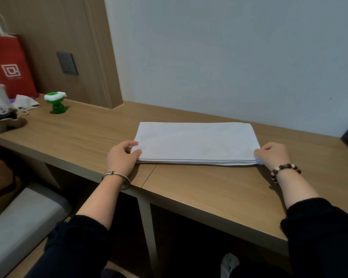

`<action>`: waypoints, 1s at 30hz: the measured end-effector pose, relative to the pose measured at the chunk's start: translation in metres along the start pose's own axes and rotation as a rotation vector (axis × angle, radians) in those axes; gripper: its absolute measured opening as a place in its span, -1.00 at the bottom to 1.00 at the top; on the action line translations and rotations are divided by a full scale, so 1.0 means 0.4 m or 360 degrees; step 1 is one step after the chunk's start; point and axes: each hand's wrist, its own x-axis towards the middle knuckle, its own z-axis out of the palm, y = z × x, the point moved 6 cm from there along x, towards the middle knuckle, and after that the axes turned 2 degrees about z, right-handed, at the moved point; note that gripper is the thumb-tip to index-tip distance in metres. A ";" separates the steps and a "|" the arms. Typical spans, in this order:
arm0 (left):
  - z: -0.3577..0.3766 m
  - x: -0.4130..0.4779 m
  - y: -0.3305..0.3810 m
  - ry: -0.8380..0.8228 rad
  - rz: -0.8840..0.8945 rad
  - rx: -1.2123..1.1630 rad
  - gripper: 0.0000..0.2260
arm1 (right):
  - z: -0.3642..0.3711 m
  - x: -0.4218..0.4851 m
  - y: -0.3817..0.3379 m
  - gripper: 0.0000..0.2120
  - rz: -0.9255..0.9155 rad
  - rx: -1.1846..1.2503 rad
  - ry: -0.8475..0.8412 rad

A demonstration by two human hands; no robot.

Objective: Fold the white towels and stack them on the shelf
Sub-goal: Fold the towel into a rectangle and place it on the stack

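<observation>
Wooden desk against a pale wall carries the folded white towel at frame centre. Left hand and right hand pinch its near corners, fingers clamped on the layers, likely aligning edges for the next fold.

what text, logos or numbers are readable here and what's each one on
On the red paper bag: a white square logo; the small line of print beneath it is too blurred to read.
On the white towel and the green toy: no text shows.
</observation>
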 end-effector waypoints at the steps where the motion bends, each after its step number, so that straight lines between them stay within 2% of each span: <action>1: 0.001 0.001 -0.001 -0.0002 -0.0010 -0.0028 -0.84 | 0.002 0.002 0.003 -0.89 0.0017 0.0081 -0.0019; 8: -0.002 0.005 0.000 0.0044 -0.0094 -0.0451 -0.77 | -0.003 0.006 0.006 -0.90 0.0008 0.0456 0.0193; 12: -0.003 0.002 0.003 0.0047 -0.0054 -0.0279 -0.79 | -0.016 -0.005 -0.002 -0.95 -0.0038 0.0432 0.0342; 18: 0.003 -0.004 0.017 0.0031 -0.0061 0.0012 -0.78 | -0.009 -0.023 -0.012 -0.90 -0.0096 0.0099 0.0302; 26: 0.004 -0.010 0.026 0.0101 -0.0057 0.0127 -0.76 | 0.008 -0.042 -0.030 -0.86 -0.0150 -0.0230 0.0286; 30: 0.015 -0.006 0.032 0.0067 0.0092 0.0352 -0.76 | 0.019 -0.054 -0.064 -0.83 -0.0273 -0.0700 0.0283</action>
